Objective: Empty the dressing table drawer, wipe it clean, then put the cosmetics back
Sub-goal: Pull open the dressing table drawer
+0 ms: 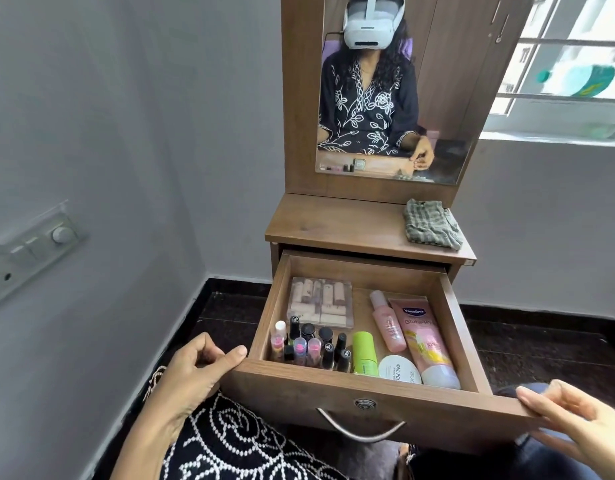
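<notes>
At lower centre the brown wooden drawer (pixel 365 386) stands pulled out and full of cosmetics, left hand (pixel 195 368) and right hand (pixel 569 420) each gripping a front corner, so emptying and wiping remain.

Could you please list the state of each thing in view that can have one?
Drawer: open, full.
Cloth: crumpled, on the tabletop.
Green bottle: capped, upright.
Pink tube: capped, lying flat.
Left hand: grips the drawer's front corner.
Right hand: fingers on the other corner.
</notes>
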Tool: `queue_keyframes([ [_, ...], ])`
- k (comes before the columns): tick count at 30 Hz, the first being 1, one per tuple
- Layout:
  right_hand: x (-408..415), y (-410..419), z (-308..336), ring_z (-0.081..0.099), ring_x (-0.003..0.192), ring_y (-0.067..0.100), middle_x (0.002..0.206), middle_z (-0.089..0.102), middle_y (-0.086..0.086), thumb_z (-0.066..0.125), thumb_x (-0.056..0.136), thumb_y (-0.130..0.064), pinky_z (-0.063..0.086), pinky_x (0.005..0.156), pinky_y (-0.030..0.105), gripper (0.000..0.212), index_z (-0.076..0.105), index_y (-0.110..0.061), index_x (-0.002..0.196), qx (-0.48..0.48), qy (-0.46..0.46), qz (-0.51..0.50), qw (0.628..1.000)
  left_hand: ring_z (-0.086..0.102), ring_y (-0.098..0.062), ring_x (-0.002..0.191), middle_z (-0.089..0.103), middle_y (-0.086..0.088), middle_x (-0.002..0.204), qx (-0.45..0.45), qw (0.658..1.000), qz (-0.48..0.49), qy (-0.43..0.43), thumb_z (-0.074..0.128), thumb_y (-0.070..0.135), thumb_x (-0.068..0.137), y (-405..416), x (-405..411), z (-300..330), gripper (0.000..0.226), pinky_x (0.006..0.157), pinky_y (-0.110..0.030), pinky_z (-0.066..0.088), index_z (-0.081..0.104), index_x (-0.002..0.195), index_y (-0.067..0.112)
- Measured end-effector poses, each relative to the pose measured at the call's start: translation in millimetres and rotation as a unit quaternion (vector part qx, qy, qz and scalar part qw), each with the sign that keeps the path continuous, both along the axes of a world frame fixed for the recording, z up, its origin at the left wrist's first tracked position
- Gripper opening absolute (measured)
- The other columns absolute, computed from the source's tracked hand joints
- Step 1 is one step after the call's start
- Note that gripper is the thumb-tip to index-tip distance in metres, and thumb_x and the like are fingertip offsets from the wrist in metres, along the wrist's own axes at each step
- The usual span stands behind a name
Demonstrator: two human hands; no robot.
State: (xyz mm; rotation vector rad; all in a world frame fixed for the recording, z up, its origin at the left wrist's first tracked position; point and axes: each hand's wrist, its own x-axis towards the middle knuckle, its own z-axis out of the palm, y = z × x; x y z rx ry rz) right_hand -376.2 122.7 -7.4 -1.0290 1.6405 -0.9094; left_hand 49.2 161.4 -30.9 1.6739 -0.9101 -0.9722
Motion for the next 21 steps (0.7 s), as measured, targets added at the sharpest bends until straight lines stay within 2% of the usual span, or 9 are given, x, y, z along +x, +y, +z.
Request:
queue_keyframes([
  [2,0,-2,-1,0.054,0.046,0.002,0.05,0.05,0.004,0.063,0.084,-0.002,0.046,0.064,0.031,0.032,0.044,-0.006,0.059,0.009,-0.035,0.0,0.999,0.044,-0.018,0.064,0.049,0.006,0.056,-0.004,1.0,-0.003,0.006,0.076,0.045,0.057,0,0,1,0.039,0.066,-0.035,0.04,0.049,0.059,0.017],
  [5,0,-4,-2,0.052,0.041,0.0,0.045,0.048,-0.001,0.06,0.085,0.0,0.044,0.063,0.032,0.032,0.038,-0.004,0.063,0.013,-0.045,0.005,0.999,0.042,-0.018,0.062,0.047,0.007,0.055,-0.007,1.0,0.0,0.01,0.076,0.044,0.057,0,-1,0,0.039,0.064,-0.034,0.038,0.05,0.059,0.016],
  [10,-4,-5,-5,0.054,0.054,0.012,0.045,0.05,0.001,0.061,0.086,-0.001,0.049,0.067,0.034,0.032,0.04,-0.003,0.062,0.015,0.005,0.007,1.0,0.044,-0.016,0.061,0.049,0.001,0.058,0.003,1.0,-0.003,0.007,0.077,0.045,0.055,-3,2,-1,0.038,0.061,-0.031,0.036,0.048,0.053,0.021],
  [13,-2,-6,-4,0.05,0.065,0.019,0.05,0.052,0.003,0.066,0.084,-0.005,0.05,0.07,0.037,0.037,0.047,-0.009,0.053,0.004,0.028,0.01,1.0,0.045,-0.018,0.061,0.05,-0.005,0.062,0.008,1.0,-0.002,-0.013,0.077,0.036,0.065,-5,1,0,0.038,0.059,-0.029,0.037,0.048,0.061,0.012],
  [15,5,-2,7,0.051,0.065,0.016,0.057,0.053,0.005,0.085,0.063,-0.034,0.05,0.071,0.037,0.045,0.048,-0.017,0.044,0.014,0.043,0.034,0.998,0.048,-0.021,0.066,0.053,-0.009,0.067,0.029,0.999,-0.001,-0.021,0.076,0.031,0.073,-8,4,1,0.037,0.065,-0.032,0.041,0.048,0.063,0.01],
  [17,4,0,9,0.051,0.063,0.012,0.052,0.052,-0.002,0.083,0.03,-0.066,0.054,0.068,0.036,0.06,0.049,-0.019,0.044,0.027,0.077,0.051,0.995,0.05,-0.022,0.069,0.054,-0.01,0.067,0.065,0.998,-0.004,-0.028,0.073,0.036,0.076,-13,10,1,0.039,0.071,-0.036,0.045,0.047,0.061,0.011],
  [18,4,1,11,0.051,0.063,0.013,0.049,0.052,-0.004,0.083,0.037,-0.063,0.055,0.07,0.036,0.057,0.049,-0.018,0.045,0.026,0.1,0.051,0.993,0.051,-0.021,0.066,0.054,-0.008,0.064,0.083,0.995,-0.005,-0.047,0.072,0.039,0.077,-17,12,2,0.04,0.071,-0.036,0.046,0.047,0.06,0.012],
  [19,2,-1,11,0.051,0.063,0.015,0.048,0.054,-0.004,0.081,0.057,-0.05,0.055,0.071,0.034,0.047,0.051,-0.016,0.045,0.014,0.117,0.047,0.992,0.05,-0.021,0.062,0.053,-0.006,0.06,0.096,0.993,-0.002,-0.074,0.071,0.04,0.078,-20,13,3,0.041,0.067,-0.034,0.044,0.047,0.059,0.012],
  [21,-3,-8,9,0.051,0.06,0.019,0.048,0.058,-0.003,0.073,0.079,-0.029,0.048,0.06,0.019,0.034,0.06,-0.015,0.051,-0.025,0.168,0.048,0.984,0.045,-0.017,0.056,0.05,-0.003,0.056,0.086,0.988,0.018,-0.127,0.07,0.034,0.081,-26,10,9,0.038,0.058,-0.029,0.035,0.05,0.06,0.009],
])
